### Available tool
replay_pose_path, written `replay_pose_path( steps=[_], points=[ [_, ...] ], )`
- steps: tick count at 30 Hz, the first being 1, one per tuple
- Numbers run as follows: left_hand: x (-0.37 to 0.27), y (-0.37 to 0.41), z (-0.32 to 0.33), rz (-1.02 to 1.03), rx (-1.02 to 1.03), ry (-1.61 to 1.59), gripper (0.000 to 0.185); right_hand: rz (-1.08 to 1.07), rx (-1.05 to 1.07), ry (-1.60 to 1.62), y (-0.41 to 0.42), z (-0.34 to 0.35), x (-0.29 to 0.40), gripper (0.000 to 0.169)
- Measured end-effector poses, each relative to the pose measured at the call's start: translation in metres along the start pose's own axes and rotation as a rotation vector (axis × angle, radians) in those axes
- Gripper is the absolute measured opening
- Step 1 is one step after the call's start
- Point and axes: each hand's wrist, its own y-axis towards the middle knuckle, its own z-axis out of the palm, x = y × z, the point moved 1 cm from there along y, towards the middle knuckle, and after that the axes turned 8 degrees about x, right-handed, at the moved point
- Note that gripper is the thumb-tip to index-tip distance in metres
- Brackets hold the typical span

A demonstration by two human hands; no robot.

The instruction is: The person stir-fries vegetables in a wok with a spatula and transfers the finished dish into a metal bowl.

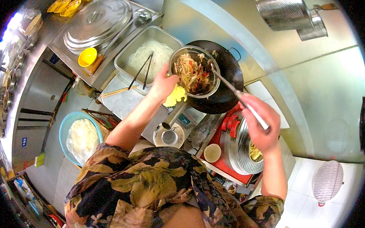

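My left hand (164, 85) grips the rim of a clear plastic bowl (193, 95), which is held over the left part of a black wok (229, 85). Inside the bowl lie cooked shredded food and dark pieces (189, 73), with bits of red among them. My right hand (260, 122) is closed around the handle of a metal cooking utensil (231, 85). Its far end reaches the food at the bowl's right side; its head is hard to make out. A yellow cloth (175, 97) sits below the bowl beside my left hand, near the wok's hollow metal handle (174, 115).
Left of the wok, a metal tray (119, 59) holds white noodles with black chopsticks (147, 71) in them. Farther left stands a lidded pot (97, 24) with a ladle (142, 16) beside it. A steamer (243, 147) stands at lower right. A blue basket (63, 139) holds bagged noodles.
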Motion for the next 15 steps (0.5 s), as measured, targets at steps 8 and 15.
replay_pose_path(
  steps=[8,15],
  points=[
    [0.002,-0.005,-0.019,0.11,-0.061,0.104,0.058,-0.247,0.455,-0.465,0.005,0.015,0.05,0.025],
    [0.005,-0.008,-0.035,0.067,-0.121,0.046,0.061,-0.146,0.231,-0.394,-0.005,-0.005,0.041,0.026]
  ],
)
